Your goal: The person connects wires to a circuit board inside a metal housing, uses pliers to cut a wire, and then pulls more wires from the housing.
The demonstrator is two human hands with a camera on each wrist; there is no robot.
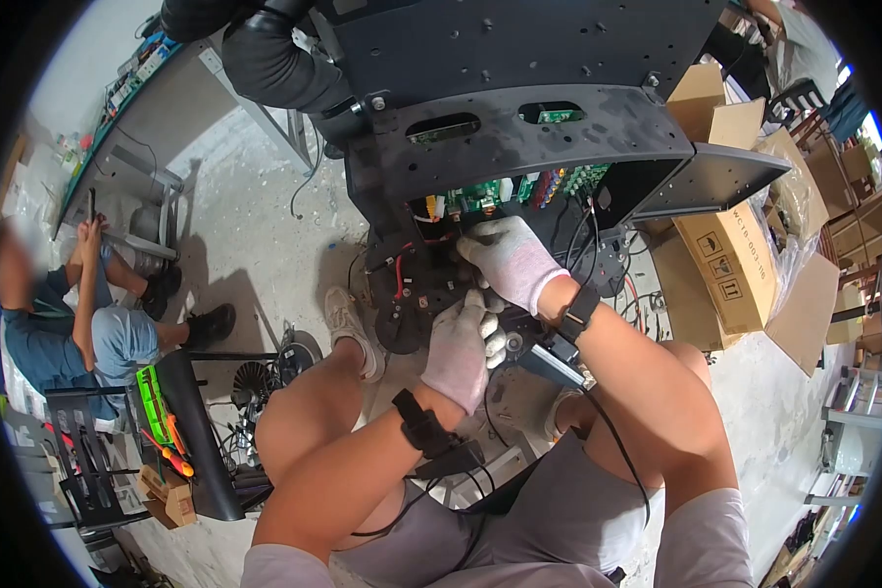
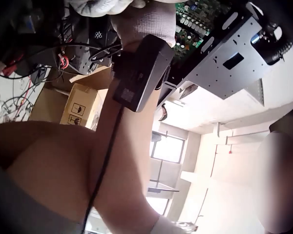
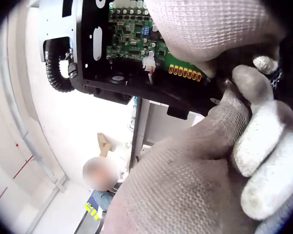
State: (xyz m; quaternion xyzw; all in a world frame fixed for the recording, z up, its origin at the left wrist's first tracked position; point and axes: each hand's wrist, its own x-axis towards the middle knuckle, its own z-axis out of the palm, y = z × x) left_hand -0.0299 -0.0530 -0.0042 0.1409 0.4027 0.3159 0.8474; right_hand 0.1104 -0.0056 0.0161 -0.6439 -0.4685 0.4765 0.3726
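A black metal machine chassis [image 1: 519,127] stands open in front of my knees, with green circuit boards [image 1: 519,186] and red wires [image 1: 399,274] inside. My right hand [image 1: 510,260], in a white glove, reaches into the opening and its fingertips curl onto a black part there. Just below, my gloved left hand [image 1: 465,343] has its fingers curled round the same black assembly. Up close in the right wrist view, the left hand [image 3: 195,185] and right hand [image 3: 210,29] crowd together under the board [image 3: 132,34]. The part itself is mostly hidden.
Cardboard boxes [image 1: 730,265] are stacked at the right of the chassis. A black stand with screwdrivers [image 1: 171,456] is by my left knee. A person [image 1: 78,323] sits on the floor at the far left, below a workbench [image 1: 137,98]. A corrugated hose [image 1: 284,69] hangs off the chassis top.
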